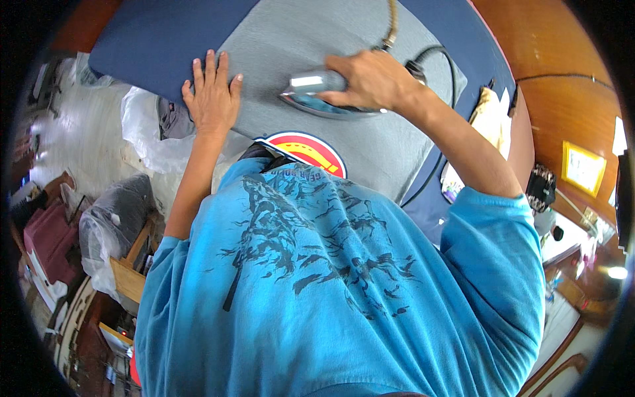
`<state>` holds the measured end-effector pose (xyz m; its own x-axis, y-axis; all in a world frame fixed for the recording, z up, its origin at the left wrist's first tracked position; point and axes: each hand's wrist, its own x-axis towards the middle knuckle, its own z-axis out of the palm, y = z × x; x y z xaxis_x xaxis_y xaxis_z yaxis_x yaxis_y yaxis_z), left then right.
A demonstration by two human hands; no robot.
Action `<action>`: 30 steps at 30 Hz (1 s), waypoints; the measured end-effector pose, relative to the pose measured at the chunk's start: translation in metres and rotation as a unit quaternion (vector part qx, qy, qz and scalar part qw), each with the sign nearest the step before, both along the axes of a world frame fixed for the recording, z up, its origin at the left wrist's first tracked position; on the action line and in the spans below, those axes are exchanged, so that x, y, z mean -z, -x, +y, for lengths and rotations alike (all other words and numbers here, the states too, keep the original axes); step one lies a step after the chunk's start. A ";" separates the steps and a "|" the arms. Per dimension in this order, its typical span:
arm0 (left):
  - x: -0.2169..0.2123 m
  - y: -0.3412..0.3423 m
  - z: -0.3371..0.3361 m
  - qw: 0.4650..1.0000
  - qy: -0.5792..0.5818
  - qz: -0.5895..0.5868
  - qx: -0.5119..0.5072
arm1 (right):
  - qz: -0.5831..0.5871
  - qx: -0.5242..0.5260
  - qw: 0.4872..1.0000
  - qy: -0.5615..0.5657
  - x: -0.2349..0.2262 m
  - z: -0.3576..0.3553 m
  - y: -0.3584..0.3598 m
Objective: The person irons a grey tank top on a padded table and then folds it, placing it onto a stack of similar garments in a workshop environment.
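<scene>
Grey cloth (297, 40) on blue board (152, 40); iron (314, 84) at mid-cloth.
Left to right: clear wrap (97, 259) around a grey bundle (129, 198); white plastic (142, 135) with dark garment (175, 119), apparently inside, though that edge shows poorly; left hand (213, 99), open, palm down by the cloth's left edge, best kept light and clear of the iron's tip; iron, best glided level in long strokes; right hand (374, 78), closed round its handle; black cord (452, 69), best trailed off the cloth.

Glossy brown wall (562, 43) at right, pale floor (83, 132) left
</scene>
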<state>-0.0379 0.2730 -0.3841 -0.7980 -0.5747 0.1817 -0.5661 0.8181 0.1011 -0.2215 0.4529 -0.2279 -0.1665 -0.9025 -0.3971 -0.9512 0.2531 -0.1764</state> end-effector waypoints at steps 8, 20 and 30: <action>0.001 0.001 -0.002 0.999 0.013 -0.033 -0.003 | 0.004 0.168 0.984 0.058 0.003 0.150 -0.022; -0.005 0.003 -0.001 0.999 0.008 -0.040 0.005 | 0.004 0.328 0.942 0.073 -0.005 0.159 -0.060; -0.021 0.000 0.005 0.995 -0.021 -0.094 -0.020 | 0.024 0.437 0.888 0.142 -0.005 0.088 0.052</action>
